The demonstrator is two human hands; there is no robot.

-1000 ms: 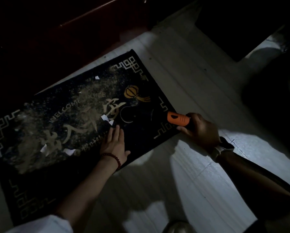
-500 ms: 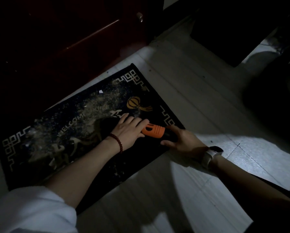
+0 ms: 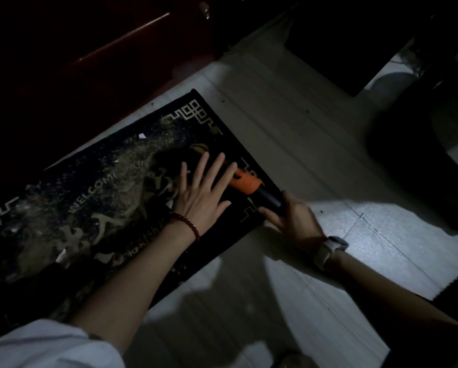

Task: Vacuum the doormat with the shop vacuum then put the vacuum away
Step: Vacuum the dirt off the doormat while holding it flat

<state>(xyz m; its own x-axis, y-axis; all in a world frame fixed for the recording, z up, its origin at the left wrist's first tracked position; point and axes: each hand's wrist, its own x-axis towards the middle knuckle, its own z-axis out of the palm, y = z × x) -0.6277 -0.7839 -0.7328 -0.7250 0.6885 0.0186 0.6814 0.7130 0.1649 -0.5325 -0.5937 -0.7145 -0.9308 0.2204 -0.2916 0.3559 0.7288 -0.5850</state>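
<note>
The doormat (image 3: 95,208) lies on the pale floor (image 3: 288,123) before a dark door, gritty across its left and middle. The left hand (image 3: 201,192) presses it flat with fingers spread; the right hand (image 3: 288,219) grips the vacuum nozzle (image 3: 254,187) at the mat's right end. Best to keep the mat pinned and draw the orange tip slowly leftward through the dirt.

"WELCOME" on the doormat (image 3: 63,208)

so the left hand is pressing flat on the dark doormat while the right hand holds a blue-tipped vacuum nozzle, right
Not quite: the head view shows the tip of the black vacuum nozzle is orange, not blue. The rest holds: the left hand lies flat on the dark patterned doormat and the right hand holds the nozzle.
</note>
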